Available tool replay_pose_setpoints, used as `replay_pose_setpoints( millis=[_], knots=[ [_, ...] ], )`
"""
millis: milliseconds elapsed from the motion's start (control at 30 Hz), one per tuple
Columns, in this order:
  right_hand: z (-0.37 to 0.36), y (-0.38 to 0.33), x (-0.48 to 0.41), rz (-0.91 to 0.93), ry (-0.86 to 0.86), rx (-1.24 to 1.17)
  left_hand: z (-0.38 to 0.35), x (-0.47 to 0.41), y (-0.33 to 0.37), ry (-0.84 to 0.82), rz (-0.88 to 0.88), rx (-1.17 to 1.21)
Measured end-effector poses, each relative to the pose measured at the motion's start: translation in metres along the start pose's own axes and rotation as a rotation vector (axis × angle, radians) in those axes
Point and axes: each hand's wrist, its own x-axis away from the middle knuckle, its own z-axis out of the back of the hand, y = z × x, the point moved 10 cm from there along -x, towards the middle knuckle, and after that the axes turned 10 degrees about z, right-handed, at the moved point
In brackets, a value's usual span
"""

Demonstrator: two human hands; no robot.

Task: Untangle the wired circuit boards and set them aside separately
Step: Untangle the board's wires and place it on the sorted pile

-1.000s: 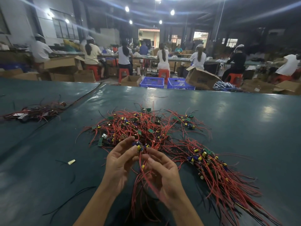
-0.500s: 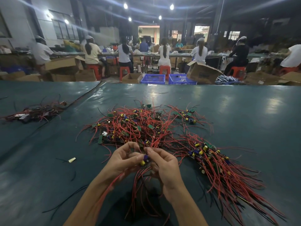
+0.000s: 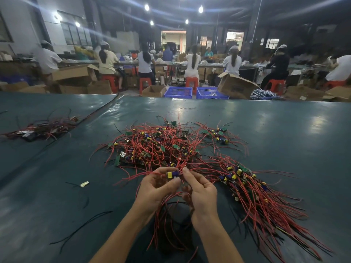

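We find the left hand (image 3: 157, 188) curled round a small green circuit board with yellow and purple components (image 3: 172, 174). The right hand (image 3: 202, 190) pinches its thin red leads (image 3: 156, 221) just beside. Within the last second the hands have closed together at the near edge of the tangled red-wired heap (image 3: 161, 147). We judge this board nearly free, not yet laid on the combed bundle of wired boards (image 3: 256, 192) at right.

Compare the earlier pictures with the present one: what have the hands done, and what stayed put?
The right hand, spread open a second ago, has moved in to the left hand and now pinches red wires beside the small board held there throughout. The tangled pile and the bundle to its right stayed put.
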Motion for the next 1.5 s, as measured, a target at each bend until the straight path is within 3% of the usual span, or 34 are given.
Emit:
replay_pose_setpoints(
  millis=[300, 600, 900, 1133, 1500],
  knots=[
    [-0.013, 0.005, 0.003, 0.036, -0.066, 0.006, 0.014, -0.014, -0.014, 0.080, -0.021, -0.022],
    [-0.011, 0.005, 0.009, 0.041, -0.095, 0.053, 0.029, -0.024, -0.025, 0.166, -0.050, -0.229],
    [-0.006, 0.016, 0.015, -0.150, -0.025, -0.085, 0.026, -0.024, -0.026, 0.190, -0.075, -0.321],
    [0.007, 0.019, 0.007, -0.245, 0.069, -0.055, 0.034, -0.033, -0.035, 0.223, -0.097, -0.286],
    [0.042, -0.004, -0.014, -0.097, 0.279, -0.111, 0.020, -0.034, -0.034, 0.098, -0.133, -0.164]
  ],
)
